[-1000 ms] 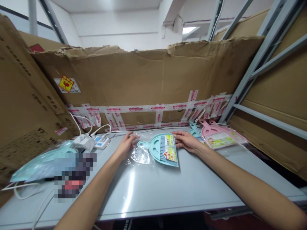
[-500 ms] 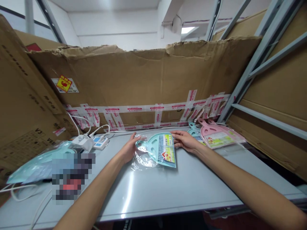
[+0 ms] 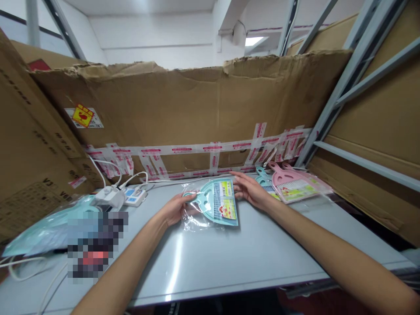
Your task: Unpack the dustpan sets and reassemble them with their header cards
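Head camera view: a teal plastic dustpan lies flat on a pale grey table, its printed card facing up and a clear plastic bag around its handle end. The person's left hand pinches the dustpan's handle through the bag. The right hand is open, fingers spread, just beside the dustpan's far right edge. Right of the dustpan, a pink dustpan lies beside a second teal dustpan. Left of it stand a white power strip and a white adapter, with a bagged teal item beyond them, partly hidden by a pixelated patch. Behind the dustpan rises a taped cardboard sheet.
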A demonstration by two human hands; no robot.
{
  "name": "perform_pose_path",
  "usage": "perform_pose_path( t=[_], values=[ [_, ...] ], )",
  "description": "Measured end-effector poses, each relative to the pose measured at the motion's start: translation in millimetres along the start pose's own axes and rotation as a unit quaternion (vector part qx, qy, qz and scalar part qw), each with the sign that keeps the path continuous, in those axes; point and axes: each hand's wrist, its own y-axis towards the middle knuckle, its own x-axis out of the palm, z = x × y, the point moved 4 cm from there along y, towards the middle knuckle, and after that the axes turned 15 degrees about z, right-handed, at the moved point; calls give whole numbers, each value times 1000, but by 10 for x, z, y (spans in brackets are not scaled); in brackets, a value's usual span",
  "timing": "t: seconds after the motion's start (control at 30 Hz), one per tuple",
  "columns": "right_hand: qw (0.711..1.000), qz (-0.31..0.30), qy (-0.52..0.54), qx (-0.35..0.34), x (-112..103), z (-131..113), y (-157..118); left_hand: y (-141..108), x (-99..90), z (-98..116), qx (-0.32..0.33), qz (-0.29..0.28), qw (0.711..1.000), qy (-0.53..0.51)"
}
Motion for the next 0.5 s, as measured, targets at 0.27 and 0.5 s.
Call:
perform_pose_path(
  t=[0.27, 0.5],
  values=[
    [983, -95, -137, -76, 148, -24, -185, 4, -1, 59, 37, 26, 998, -48],
    [985, -112, -122, -56, 138, 59, -138, -11, 36, 50, 40, 22, 998, -54]
  ],
)
